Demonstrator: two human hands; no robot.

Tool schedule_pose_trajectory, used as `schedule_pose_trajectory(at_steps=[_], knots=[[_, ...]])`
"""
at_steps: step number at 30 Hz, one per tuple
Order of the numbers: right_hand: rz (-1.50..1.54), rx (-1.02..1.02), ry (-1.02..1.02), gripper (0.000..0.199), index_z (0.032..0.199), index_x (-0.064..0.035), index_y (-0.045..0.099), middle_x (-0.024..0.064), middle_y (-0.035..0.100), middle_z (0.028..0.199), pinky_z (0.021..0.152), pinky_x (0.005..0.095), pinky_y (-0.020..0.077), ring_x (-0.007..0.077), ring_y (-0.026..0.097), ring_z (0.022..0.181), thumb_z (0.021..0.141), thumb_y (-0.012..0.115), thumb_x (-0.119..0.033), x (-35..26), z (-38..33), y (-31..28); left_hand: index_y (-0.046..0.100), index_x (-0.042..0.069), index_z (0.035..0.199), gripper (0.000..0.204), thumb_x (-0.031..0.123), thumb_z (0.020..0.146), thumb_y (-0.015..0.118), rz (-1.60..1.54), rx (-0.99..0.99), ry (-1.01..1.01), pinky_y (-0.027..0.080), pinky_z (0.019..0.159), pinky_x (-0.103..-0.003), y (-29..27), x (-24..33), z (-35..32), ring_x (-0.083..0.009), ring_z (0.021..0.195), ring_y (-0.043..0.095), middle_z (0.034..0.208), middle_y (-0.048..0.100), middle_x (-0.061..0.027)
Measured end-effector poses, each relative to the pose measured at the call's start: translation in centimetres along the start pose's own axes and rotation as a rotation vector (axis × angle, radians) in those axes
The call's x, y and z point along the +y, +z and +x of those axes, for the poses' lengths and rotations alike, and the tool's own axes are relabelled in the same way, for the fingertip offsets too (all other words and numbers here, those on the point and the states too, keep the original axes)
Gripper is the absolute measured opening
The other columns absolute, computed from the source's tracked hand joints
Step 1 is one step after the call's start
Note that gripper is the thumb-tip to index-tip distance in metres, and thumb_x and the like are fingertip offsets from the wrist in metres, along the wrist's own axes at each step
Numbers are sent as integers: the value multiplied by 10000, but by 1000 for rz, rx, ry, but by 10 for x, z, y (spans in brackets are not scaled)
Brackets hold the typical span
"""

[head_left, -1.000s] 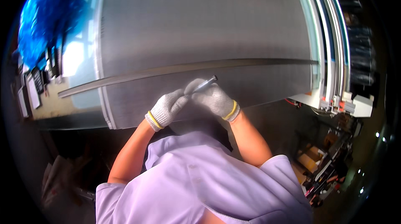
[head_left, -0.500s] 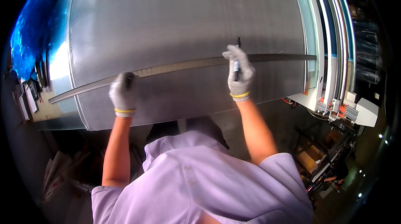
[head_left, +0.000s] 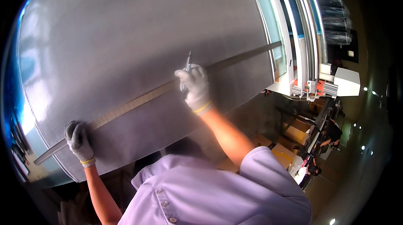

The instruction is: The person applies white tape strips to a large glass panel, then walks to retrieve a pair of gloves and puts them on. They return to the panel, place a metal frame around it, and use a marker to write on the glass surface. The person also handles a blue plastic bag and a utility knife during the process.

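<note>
A long, thin metal ruler point(head_left: 136, 105) with markings lies aslant across a wide grey metal sheet point(head_left: 126, 27). Near its left end my left hand point(head_left: 79, 141), in a light knitted glove with darker fingers, is closed on the ruler. My right hand point(head_left: 195, 86), in a matching glove with a yellow cuff band, is curled round a slim pen point(head_left: 188, 63). The pen's thin tip points up and away from me, over the sheet beyond the ruler. Whether my right hand touches the ruler beneath it I cannot tell.
A white machine rail point(head_left: 302, 27) with an end housing point(head_left: 347, 82) runs along the sheet's right side. Black wrapped bundles point(head_left: 333, 15) are stacked beyond it. Cardboard boxes point(head_left: 283, 153) stand at lower right, with people farther off. Dark items lie at the left edge.
My view has turned, so the sheet and ruler look more tilted. My left hand sits closer to the ruler's left end; my right hand, still holding the pen, has moved left along the ruler.
</note>
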State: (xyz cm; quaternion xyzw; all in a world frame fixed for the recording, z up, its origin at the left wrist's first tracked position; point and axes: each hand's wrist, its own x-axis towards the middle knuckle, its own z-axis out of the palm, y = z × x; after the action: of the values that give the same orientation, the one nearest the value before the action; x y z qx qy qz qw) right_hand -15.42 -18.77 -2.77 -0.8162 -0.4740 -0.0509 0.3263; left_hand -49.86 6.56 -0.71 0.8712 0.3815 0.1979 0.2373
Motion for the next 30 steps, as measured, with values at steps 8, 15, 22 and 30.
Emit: schedule_pose_trajectory(at_steps=[8,15,22,30], knots=[[8,-69,112,371,1054,-171,660,54,563,887,792,414,505,273,578,885,709,680,-36,3,-8,4,669,-36,949,132,-90,838,624,-15,64,-48,467,933,-379,6,-19,-11,-300,1074,590,1083,617,-153],[82,27,36,228,977,-142,668,35,563,817,669,339,480,188,575,746,793,648,-8,-6,7,-1,675,-31,902,180,-132,765,618,34,47,42,480,880,-402,-6,7,0,-328,1005,605,1000,633,-165],[-59,70,57,241,1008,-49,666,88,629,874,742,381,483,259,587,807,789,669,51,-16,1,12,705,64,842,157,-2,702,676,92,61,96,506,828,-415,-21,-20,19,-334,956,628,939,663,-122],[-212,13,-105,157,1056,39,615,147,645,927,749,423,496,310,600,817,906,622,-6,-11,-2,13,685,56,853,237,-49,644,718,-62,193,126,512,863,-424,-21,-45,5,-325,1021,632,989,651,-95]])
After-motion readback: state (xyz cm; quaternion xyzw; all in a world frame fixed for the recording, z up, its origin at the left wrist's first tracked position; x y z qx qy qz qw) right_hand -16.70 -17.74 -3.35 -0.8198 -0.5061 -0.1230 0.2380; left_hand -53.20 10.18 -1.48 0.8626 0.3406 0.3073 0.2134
